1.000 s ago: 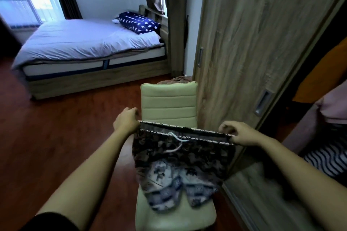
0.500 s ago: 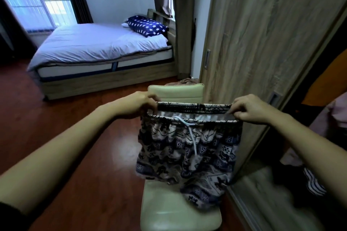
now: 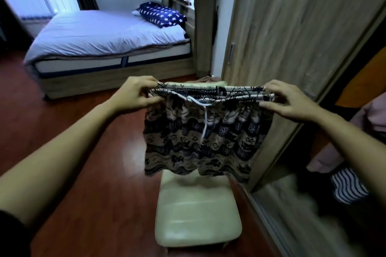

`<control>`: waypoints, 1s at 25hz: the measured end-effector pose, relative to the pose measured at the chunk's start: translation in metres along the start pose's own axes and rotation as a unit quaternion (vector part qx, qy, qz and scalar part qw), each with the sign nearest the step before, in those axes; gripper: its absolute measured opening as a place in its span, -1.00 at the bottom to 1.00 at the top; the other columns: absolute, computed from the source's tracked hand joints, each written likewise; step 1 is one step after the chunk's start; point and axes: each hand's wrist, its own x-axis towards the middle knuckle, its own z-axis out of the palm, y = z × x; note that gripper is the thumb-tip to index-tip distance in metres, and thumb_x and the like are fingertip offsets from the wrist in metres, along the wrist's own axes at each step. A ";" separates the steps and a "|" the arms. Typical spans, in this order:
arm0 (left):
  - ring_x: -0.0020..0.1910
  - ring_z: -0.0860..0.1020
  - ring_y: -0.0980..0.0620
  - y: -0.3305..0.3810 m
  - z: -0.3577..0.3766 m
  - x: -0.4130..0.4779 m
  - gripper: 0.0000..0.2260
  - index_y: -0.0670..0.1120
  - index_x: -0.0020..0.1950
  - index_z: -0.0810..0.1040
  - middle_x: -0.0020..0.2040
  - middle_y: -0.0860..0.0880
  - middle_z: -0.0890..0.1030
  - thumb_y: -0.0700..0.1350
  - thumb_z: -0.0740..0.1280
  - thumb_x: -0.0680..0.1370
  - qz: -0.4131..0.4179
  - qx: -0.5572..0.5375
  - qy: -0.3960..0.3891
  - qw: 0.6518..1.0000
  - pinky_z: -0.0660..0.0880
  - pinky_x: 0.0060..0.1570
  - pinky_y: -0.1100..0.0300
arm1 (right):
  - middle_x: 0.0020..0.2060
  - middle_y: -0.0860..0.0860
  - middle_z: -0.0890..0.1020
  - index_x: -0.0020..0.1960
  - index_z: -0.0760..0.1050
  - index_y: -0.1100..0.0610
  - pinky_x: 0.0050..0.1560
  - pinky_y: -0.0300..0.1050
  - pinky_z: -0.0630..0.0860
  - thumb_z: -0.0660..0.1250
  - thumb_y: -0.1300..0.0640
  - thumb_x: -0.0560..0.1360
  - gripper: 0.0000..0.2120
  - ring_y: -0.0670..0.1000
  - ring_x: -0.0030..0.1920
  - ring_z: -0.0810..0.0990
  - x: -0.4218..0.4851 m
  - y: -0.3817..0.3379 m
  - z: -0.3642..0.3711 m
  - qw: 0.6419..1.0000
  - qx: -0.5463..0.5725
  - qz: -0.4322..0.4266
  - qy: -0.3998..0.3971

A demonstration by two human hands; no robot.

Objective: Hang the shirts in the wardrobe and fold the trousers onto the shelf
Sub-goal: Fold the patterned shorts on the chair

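1. Position: I hold the shorts spread in the air by the waistband, in front of me and above the chair. The hems hang over the seat and appear clear of it.
2. Left hand: the fingers are curled and pinch the left end of the waistband.
3. Right hand: the fingers and thumb pinch the right end. The waistband is stretched nearly straight between the two grips.
4. Step, as judged: the shorts are opened flat and ready for the first fold. No fold is made yet.
5. Risk, slip: each grip is a pinch on gathered elastic. If one end escapes, the shorts will swing and drop onto the chair or the floor.
6. Risk, skew: folding in the air with no surface under the cloth may leave the legs misaligned. Laying it on the seat would reduce this.
7. Risk, drawstring: it dangles loose down the front and may get trapped in the fold or snag.
8. Risk, placement: the wardrobe opening is at my right, partly covered by its door, with clothes hanging inside. No shelf is visible, so the carry would be towards an unseen target.
9. Writing: none legible. The shorts show only a woven-style pattern; the pillow shows white stars.
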 end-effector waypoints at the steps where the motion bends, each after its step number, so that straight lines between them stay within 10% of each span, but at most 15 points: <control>1: -0.28 0.50 0.17 -0.007 0.001 0.007 -0.72 -0.20 -0.07 0.59 -0.21 -0.10 0.58 0.01 0.41 0.41 -0.046 -0.067 0.038 0.996 0.43 -0.24 0.28 | -0.20 -0.12 0.54 -0.07 0.42 -0.06 -0.18 -0.33 0.43 0.25 -0.31 0.42 -0.68 -0.19 -0.23 0.50 0.000 0.000 -0.002 0.992 0.106 0.053 0.031; 3: -0.30 0.52 0.18 -0.009 0.000 0.015 -0.77 -0.10 0.01 0.49 -0.27 -0.04 0.59 -0.22 0.46 0.42 -0.126 -0.282 0.084 0.947 0.48 -0.24 0.28 | -0.24 -0.18 0.61 0.01 0.36 -0.07 -0.24 -0.39 0.49 0.35 -0.07 0.43 -0.76 -0.23 -0.26 0.56 0.008 0.001 -0.001 0.939 0.310 0.091 0.121; 6: -0.31 0.57 0.14 -0.009 0.000 0.020 -0.68 -0.05 0.02 0.60 -0.27 0.00 0.65 -0.09 0.55 0.31 -0.215 -0.409 0.034 0.886 0.52 -0.28 0.30 | -0.35 -0.13 0.64 0.11 0.47 0.07 -0.41 -0.45 0.43 0.55 -0.20 0.13 -0.34 -0.24 -0.39 0.56 0.017 0.003 0.007 0.861 0.472 0.177 0.068; 9: -0.43 0.45 0.03 -0.011 0.010 0.033 -0.86 -0.16 -0.30 0.60 -0.42 -0.07 0.53 -0.13 0.47 0.41 -0.311 -0.332 0.028 0.890 0.33 -0.40 0.31 | -0.39 -0.07 0.52 0.03 0.60 0.18 -0.36 -0.35 0.26 0.63 -0.23 -0.08 -0.20 -0.14 -0.39 0.42 0.025 0.005 0.023 0.827 0.481 0.290 -0.017; 12: -0.51 0.33 -0.02 -0.009 0.022 0.064 -0.77 -0.17 -0.34 0.45 -0.52 -0.13 0.39 -0.06 0.42 0.29 -0.414 -0.230 0.090 0.876 0.27 -0.47 0.24 | -0.31 0.08 0.59 -0.01 0.55 0.32 -0.41 -0.38 0.39 0.51 0.07 0.35 -0.63 -0.04 -0.36 0.54 0.051 -0.014 0.029 0.755 0.518 0.401 0.007; 19: 0.00 0.59 0.00 0.089 0.043 0.102 -0.74 0.02 0.04 0.57 -0.01 -0.02 0.65 0.05 0.34 0.39 -0.270 -0.233 0.117 0.927 0.51 0.09 0.11 | -0.36 0.06 0.68 -0.07 0.57 0.26 -0.30 -0.22 0.60 0.29 0.07 0.54 -0.76 -0.04 -0.37 0.63 0.098 -0.082 0.017 0.745 0.602 0.283 0.053; 22: 0.15 0.54 0.07 0.098 0.037 0.097 -0.44 0.01 0.32 0.45 0.15 0.01 0.60 0.12 0.35 0.33 -0.221 -0.239 0.079 0.942 0.45 0.23 0.10 | -0.19 0.03 0.68 -0.06 0.57 0.12 0.04 -0.11 0.53 -0.12 -0.35 0.52 -0.33 -0.04 -0.15 0.63 0.099 -0.093 0.005 0.764 0.599 0.238 0.026; 25: 0.13 0.56 0.08 0.099 0.026 0.096 -0.38 -0.01 0.36 0.40 0.15 0.01 0.60 0.04 0.45 0.32 -0.149 -0.243 0.084 0.955 0.47 0.23 0.09 | -0.01 0.06 0.65 0.11 0.54 0.13 0.08 -0.17 0.51 -0.25 -0.34 0.52 -0.25 -0.05 0.02 0.61 0.092 -0.094 -0.009 0.786 0.584 0.198 0.032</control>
